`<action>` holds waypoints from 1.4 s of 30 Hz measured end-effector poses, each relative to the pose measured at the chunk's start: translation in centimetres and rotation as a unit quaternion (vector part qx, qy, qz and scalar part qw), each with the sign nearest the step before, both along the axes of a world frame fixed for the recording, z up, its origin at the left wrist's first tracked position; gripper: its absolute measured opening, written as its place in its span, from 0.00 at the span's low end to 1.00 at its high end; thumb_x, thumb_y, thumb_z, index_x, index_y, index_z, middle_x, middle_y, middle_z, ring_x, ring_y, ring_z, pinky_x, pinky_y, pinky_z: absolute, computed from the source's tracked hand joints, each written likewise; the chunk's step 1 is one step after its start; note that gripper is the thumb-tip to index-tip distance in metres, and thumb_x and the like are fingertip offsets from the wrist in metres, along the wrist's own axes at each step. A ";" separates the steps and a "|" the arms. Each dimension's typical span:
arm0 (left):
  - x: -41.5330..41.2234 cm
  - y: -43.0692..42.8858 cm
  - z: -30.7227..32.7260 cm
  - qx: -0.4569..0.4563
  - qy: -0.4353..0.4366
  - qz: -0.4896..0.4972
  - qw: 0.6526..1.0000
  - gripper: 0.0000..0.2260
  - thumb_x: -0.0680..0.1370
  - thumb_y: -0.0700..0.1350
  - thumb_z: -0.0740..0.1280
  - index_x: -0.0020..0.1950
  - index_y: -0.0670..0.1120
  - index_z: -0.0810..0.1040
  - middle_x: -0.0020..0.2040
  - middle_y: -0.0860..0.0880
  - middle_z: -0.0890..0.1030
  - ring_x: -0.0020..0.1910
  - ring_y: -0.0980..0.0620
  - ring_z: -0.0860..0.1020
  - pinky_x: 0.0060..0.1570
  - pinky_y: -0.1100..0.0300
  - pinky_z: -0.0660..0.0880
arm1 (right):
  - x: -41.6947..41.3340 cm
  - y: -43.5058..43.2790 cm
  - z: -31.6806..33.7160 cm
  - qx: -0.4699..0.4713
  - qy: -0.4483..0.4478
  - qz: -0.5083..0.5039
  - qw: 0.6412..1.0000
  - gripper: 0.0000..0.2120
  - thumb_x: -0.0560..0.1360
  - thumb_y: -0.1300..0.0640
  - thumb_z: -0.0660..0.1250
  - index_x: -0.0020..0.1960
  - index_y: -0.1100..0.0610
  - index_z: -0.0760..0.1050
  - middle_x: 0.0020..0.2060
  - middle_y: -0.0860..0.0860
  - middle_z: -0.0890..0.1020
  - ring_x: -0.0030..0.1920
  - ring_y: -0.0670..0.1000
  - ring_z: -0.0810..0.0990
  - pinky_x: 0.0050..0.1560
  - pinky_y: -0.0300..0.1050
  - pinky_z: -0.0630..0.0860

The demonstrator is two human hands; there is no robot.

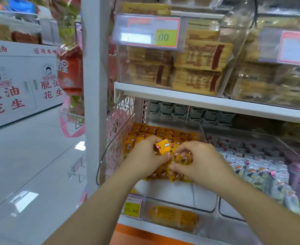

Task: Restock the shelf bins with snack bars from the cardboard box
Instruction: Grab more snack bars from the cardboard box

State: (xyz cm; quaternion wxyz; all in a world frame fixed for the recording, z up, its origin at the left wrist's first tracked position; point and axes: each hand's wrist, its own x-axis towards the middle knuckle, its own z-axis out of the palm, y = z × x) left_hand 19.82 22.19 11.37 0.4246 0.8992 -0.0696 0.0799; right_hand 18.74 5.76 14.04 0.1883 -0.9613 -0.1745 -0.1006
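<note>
Inside the leftmost clear bin (pixel 172 196) on the lower shelf (pixel 207 101), the left hand (pixel 144 157) grips a yellow snack bar (pixel 164 146), fingers curled round it. Its long axis runs left to right, right end tilted up above the pile of yellow bars (pixel 165 132). Just beside it, the right hand (pixel 199 161) pinches other yellow wrappers (pixel 180 159) at the pile's front.
</note>
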 end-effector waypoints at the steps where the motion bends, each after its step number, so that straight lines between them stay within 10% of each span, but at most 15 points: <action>1: 0.3 -0.6 -0.1 0.010 0.002 -0.007 1.000 0.14 0.73 0.51 0.72 0.54 0.53 0.70 0.44 0.56 0.77 0.40 0.57 0.76 0.32 0.69 0.68 | 0.2 -1.4 0.2 -0.016 -0.033 -0.012 0.999 0.17 0.68 0.40 0.72 0.54 0.44 0.77 0.49 0.41 0.77 0.53 0.46 0.73 0.55 0.48 0.73; 8: 3.2 -5.7 -1.4 0.123 0.027 -0.073 0.989 0.19 0.73 0.47 0.73 0.62 0.49 0.75 0.52 0.49 0.77 0.49 0.49 0.77 0.39 0.61 0.70 | 1.3 -6.9 -1.4 0.145 0.008 -0.003 0.989 0.08 0.73 0.51 0.70 0.53 0.46 0.78 0.54 0.41 0.72 0.50 0.37 0.73 0.50 0.26 0.69; 16: 4.8 -8.1 -2.3 0.138 -0.010 -0.079 0.987 0.22 0.72 0.42 0.73 0.63 0.48 0.69 0.48 0.48 0.79 0.46 0.48 0.76 0.44 0.57 0.71 | 2.1 -7.2 -2.7 0.224 0.002 0.029 0.974 0.05 0.73 0.52 0.69 0.49 0.44 0.78 0.53 0.41 0.72 0.55 0.38 0.72 0.53 0.31 0.71; 25: 1.8 -2.2 0.5 0.109 0.006 -0.077 0.991 0.16 0.75 0.45 0.71 0.60 0.55 0.72 0.55 0.56 0.80 0.44 0.56 0.78 0.37 0.70 0.70 | 0.4 -4.5 -0.5 0.136 -0.099 0.052 0.984 0.08 0.72 0.52 0.71 0.51 0.49 0.81 0.47 0.40 0.77 0.52 0.42 0.74 0.55 0.38 0.68; 35: -5.5 7.2 1.5 -0.007 0.040 -0.048 0.998 0.12 0.77 0.39 0.68 0.57 0.53 0.74 0.49 0.58 0.77 0.41 0.64 0.77 0.44 0.72 0.73 | 1.2 7.4 -3.6 -0.037 0.175 0.172 0.969 0.09 0.74 0.55 0.70 0.51 0.57 0.81 0.34 0.44 0.75 0.34 0.41 0.72 0.32 0.32 0.67; 42: -5.6 7.9 1.3 -0.003 0.022 -0.061 0.998 0.13 0.78 0.39 0.66 0.60 0.51 0.76 0.53 0.52 0.77 0.43 0.62 0.77 0.48 0.69 0.73 | 2.6 10.6 -5.5 -0.155 0.244 0.143 0.947 0.13 0.74 0.55 0.64 0.58 0.54 0.80 0.53 0.52 0.82 0.51 0.51 0.80 0.46 0.41 0.74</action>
